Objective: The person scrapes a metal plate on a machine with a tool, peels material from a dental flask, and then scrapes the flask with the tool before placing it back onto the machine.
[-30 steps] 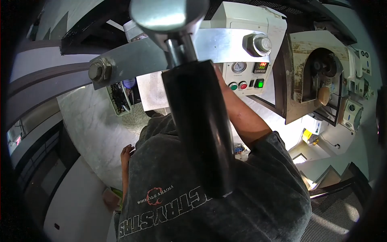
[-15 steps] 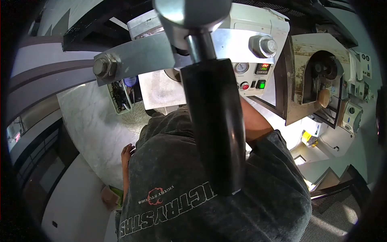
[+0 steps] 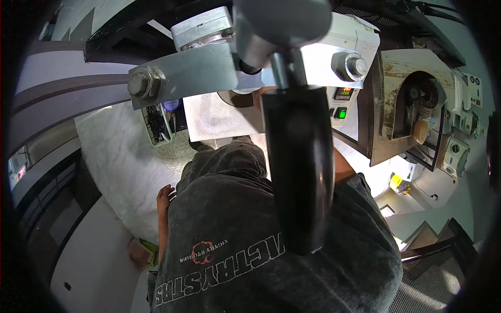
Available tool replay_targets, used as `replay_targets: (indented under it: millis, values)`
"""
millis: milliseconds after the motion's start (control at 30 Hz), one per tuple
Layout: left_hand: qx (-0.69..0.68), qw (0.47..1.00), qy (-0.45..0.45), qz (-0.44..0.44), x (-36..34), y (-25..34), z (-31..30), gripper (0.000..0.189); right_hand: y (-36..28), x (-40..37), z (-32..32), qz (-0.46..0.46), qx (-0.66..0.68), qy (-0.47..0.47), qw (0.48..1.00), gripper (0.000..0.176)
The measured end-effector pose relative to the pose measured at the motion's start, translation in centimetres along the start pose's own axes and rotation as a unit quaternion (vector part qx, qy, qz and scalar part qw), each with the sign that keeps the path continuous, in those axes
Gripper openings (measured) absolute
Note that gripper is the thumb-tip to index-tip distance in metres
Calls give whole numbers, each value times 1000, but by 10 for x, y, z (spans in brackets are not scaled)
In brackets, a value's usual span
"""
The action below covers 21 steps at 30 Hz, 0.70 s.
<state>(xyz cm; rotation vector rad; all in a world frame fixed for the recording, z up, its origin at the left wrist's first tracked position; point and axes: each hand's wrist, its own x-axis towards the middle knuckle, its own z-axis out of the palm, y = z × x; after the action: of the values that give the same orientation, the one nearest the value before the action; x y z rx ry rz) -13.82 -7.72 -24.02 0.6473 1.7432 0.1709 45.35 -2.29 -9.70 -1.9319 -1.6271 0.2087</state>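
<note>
Close in front of the camera, a thick black lever handle [image 3: 298, 172] hangs down from a grey metal hub [image 3: 282, 23]. A flat metal bar [image 3: 203, 70] with large bolts crosses behind it. Below the bar is a white machine [image 3: 224, 122], with part of a round, brown-edged opening or cylinder [image 3: 236, 99]. My right hand [image 3: 257, 97] shows only as a sliver beside that round part. The lever handle hides the rest, so its grip and contact cannot be seen. My left hand [image 3: 166, 196] hangs at my side, fingers loosely apart, with nothing visible in it.
The machine's digital display [image 3: 343, 93] is lit, above a green switch [image 3: 341, 113]. A basket of dark items [image 3: 156, 125] stands on the left. To the right is a stained machine housing with a round opening [image 3: 389, 104]. A yellow-labelled container [image 3: 399, 183] sits lower right.
The lever handle and hub have shifted right in view, now covering the gauge and red button. A sliver of my right hand has come into sight by the round part. My left hand stays put.
</note>
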Motion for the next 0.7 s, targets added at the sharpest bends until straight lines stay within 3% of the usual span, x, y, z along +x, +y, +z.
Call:
replay_targets:
  millis: [233, 367, 700]
  values:
    - [15, 999, -9, 27, 31, -34, -19, 45, 2, 0, 1, -1, 4, -5, 1000, 13]
    - [8, 1000, -1, -14, 13, -14, -13, 42, 3, 0, 1, -11, -1, 7, 1000, 13]
    - [22, 1000, 2, -21, -4, 7, 0, 44, 7, 1, 2, -31, -17, 22, 999, 13]
